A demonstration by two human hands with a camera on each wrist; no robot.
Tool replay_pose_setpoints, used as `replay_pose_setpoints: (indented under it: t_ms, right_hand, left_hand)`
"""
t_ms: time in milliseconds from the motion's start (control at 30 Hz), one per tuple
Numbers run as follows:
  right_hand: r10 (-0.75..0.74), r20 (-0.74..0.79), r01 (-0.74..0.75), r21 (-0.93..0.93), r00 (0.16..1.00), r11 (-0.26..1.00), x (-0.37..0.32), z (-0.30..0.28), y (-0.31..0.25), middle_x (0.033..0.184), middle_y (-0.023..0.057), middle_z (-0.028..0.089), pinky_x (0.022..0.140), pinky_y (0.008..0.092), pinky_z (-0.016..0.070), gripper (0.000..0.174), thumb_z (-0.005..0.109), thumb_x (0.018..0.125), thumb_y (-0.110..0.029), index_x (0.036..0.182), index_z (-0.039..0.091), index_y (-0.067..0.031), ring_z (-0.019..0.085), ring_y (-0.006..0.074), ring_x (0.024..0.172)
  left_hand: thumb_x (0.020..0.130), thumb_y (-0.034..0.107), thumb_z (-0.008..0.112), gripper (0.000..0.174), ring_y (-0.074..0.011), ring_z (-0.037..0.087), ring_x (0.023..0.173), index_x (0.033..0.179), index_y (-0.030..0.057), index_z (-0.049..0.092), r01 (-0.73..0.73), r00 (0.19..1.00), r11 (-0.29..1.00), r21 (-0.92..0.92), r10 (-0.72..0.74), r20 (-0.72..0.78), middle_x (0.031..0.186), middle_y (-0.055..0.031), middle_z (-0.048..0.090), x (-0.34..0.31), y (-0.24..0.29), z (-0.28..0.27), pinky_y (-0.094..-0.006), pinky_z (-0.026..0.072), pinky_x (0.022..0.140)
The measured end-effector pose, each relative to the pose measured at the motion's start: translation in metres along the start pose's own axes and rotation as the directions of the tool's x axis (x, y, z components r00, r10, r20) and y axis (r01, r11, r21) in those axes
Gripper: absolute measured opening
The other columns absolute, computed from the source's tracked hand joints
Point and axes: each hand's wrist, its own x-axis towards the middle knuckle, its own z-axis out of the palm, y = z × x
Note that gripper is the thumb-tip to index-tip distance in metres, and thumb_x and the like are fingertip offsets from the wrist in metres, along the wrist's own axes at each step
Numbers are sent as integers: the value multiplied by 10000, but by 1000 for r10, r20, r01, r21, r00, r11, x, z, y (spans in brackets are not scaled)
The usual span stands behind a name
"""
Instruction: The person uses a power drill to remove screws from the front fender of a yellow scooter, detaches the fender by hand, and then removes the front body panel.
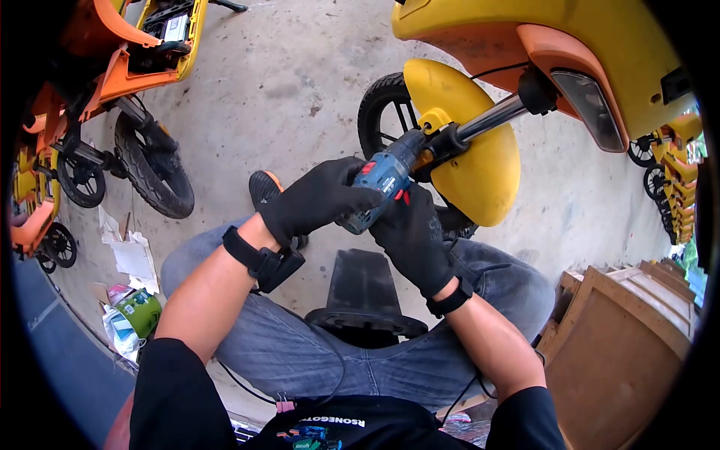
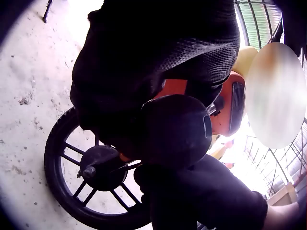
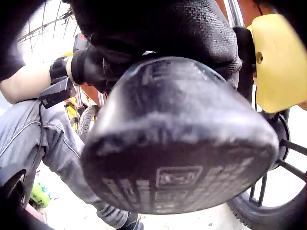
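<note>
A blue cordless drill [image 1: 384,178] points up and right at the fork bracket by the yellow front fender [image 1: 472,150] of a yellow-orange scooter [image 1: 570,52]. My left hand [image 1: 319,199], in a black glove, wraps over the drill's rear body. My right hand [image 1: 412,232], also gloved, grips the handle from below. In the right wrist view the drill's battery base [image 3: 177,158] fills the frame, with the fender [image 3: 278,62] at the right. The left wrist view shows my gloved left hand [image 2: 158,57] above the front wheel [image 2: 91,177].
I sit on concrete with jeans-clad knees [image 1: 300,345] apart, a black stand [image 1: 364,292] between them. More scooters [image 1: 112,67] are parked at the left and far right. Paper litter and a green can [image 1: 139,311] lie at left. Wooden crates [image 1: 622,337] stand at right.
</note>
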Motion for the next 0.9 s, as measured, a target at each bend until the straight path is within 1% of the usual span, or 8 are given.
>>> replay_pose_setpoints:
  t_ms: [67,133,267,433,533,800,867,900]
  right_hand:
    - [156,14,-153,296,988,943,2,5,-2,1101,239,512,830,444,445,612,706,739,-126,1245,398,28,522,386,994]
    - [183,-18,-165,347,983,923,7,18,2,1078,223,536,816,435,459,601,709,733,-118,1231,401,18,550,362,975]
    - [295,-42,-234,507,955,830,14,35,-1,1034,179,582,795,414,486,553,719,718,-92,1176,420,-12,603,308,939]
    - [268,-97,-166,576,958,800,14,54,7,1050,158,579,839,403,477,520,703,755,-107,1178,414,-20,593,293,977]
    - [261,-86,-153,620,962,769,16,56,7,1087,149,568,862,393,472,507,689,788,-128,1195,407,-22,582,272,1010]
    - [254,-84,-143,640,964,755,25,70,2,1174,149,575,908,357,476,513,656,840,-84,1280,402,-13,576,241,1083]
    - [382,55,-193,923,923,333,28,74,-2,1184,154,568,912,349,472,518,655,837,-68,1284,398,-12,571,244,1092]
    - [380,58,-196,922,923,334,28,72,-5,1184,154,568,912,349,472,518,655,837,-68,1284,398,-12,571,244,1092]
  left_hand:
    - [816,261,705,559,-125,575,946,1257,-28,520,-24,1000,1000,-3,24,-7,1104,-84,614,0,-1,1,-281,480,844]
    - [785,254,712,545,-127,587,924,1211,-36,536,-65,993,974,218,86,-86,1040,-101,631,-2,5,4,-283,489,818]
    - [747,266,717,540,-137,614,844,1160,-42,553,-67,981,921,385,131,-143,952,-138,642,-5,14,12,-291,505,757]
    - [690,288,714,542,-245,633,732,1097,-45,584,-211,895,729,651,411,-170,878,-179,636,0,15,8,-348,511,692]
    - [673,286,705,550,-301,629,802,1095,-46,587,-105,945,800,591,265,-191,893,-192,638,-7,35,9,-375,502,745]
    - [666,278,690,545,-347,623,871,1100,-37,592,-178,898,709,682,401,-182,988,-224,623,-3,17,7,-406,495,779]
    - [669,280,688,549,-349,624,874,1106,-37,591,-202,875,643,738,457,-159,997,-225,621,-2,15,5,-407,494,785]
    - [674,274,681,549,-354,624,876,1113,-43,592,-228,857,596,770,498,-131,994,-232,622,-4,19,4,-400,494,793]
